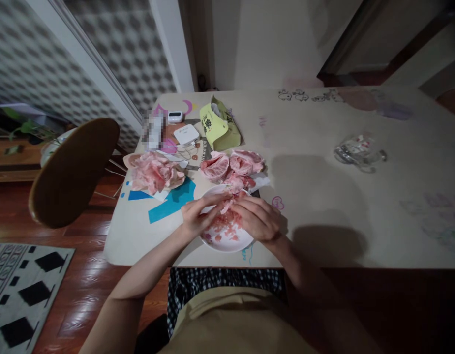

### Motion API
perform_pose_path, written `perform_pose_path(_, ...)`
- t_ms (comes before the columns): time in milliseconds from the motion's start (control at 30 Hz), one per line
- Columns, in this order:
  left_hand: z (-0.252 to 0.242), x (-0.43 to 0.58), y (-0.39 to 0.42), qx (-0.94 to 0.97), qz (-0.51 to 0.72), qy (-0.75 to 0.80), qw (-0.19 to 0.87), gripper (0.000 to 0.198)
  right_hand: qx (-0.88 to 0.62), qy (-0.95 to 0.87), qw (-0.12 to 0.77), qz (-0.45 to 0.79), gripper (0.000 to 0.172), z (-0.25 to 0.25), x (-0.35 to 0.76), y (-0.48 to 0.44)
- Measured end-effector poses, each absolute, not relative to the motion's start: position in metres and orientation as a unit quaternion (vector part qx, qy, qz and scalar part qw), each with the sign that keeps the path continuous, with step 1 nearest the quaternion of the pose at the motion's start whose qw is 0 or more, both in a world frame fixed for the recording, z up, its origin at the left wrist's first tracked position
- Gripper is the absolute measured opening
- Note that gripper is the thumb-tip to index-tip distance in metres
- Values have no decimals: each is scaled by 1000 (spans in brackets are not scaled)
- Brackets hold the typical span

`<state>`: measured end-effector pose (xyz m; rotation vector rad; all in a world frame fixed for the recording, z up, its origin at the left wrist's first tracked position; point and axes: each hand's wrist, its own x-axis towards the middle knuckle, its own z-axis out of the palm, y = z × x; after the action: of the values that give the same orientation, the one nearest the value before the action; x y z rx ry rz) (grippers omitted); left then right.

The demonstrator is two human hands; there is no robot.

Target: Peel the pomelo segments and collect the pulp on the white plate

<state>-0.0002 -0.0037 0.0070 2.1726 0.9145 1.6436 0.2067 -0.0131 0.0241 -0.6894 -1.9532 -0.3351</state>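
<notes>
Both hands meet over a white plate (230, 246) near the table's front edge. My left hand (203, 212) pinches a pink piece of citrus (227, 204) from the left side. On the other side, my right hand (257, 216) has its fingers bent round the same piece. Small bits of pink pulp (227, 225) lie in the plate under the fingers. Just behind the plate rest large peeled citrus chunks, one on the left (215, 167) and one on the right (246, 162). A heap of pink peel (156, 172) sits to the left.
Behind the fruit stands a yellow-green paper packet (219, 125). A white box-shaped device (186, 134) and a small device with a display (175, 116) lie at the back left. A clear bag (356, 149) is on the right. A chair (74, 172) stands left of the table (308, 196).
</notes>
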Motion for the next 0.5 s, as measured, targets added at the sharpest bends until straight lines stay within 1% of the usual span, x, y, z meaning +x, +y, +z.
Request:
perform_pose_path(67,9,0,-2,768,566,278,109,31,-292,-803,499,-143,26,24,209,-15)
perform_pose_path(167,13,-1,0,788,561,239,87,35,-296,-807,492,-142,33,23,211,-16)
perform_pose_path(300,15,0,-2,769,570,286,44,36,-282,-811,496,-129,38,21,208,-11)
perform_pose_path(400,16,0,-5,745,589,313,12,39,-280,-821,476,-143,43,18,206,-7)
perform_pose_path(500,17,1,-4,748,593,299,11,42,-277,-831,460,-142,42,16,208,-6)
